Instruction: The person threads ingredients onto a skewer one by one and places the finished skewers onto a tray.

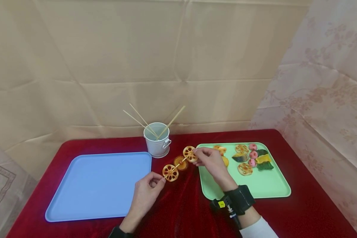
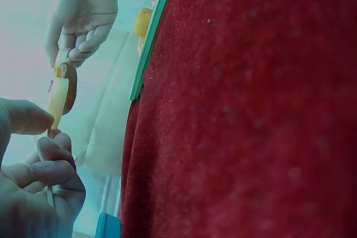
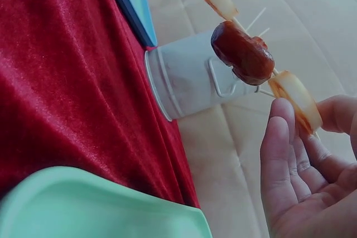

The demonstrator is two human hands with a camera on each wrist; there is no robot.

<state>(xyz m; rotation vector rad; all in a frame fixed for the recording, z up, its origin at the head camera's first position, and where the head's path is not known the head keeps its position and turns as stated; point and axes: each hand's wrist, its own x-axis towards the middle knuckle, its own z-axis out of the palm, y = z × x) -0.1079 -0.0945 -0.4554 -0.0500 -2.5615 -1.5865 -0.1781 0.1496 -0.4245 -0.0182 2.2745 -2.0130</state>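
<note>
My left hand pinches a thin wooden skewer between thumb and fingers, beside a lotus root slice at the lower end. A glossy brown round piece sits mid-skewer. Farther up, my right hand grips a second lotus root slice between thumb and fingers, at the skewer's other end. The loaded skewer slants up to the right, held above the red cloth between two trays. The skewer's tip is hidden at the right hand.
To the left lies a blue tray. A white bucket with several bare skewers stands at the back. The green tray on the right bears lotus slices, pink rings, and yellow and green pieces.
</note>
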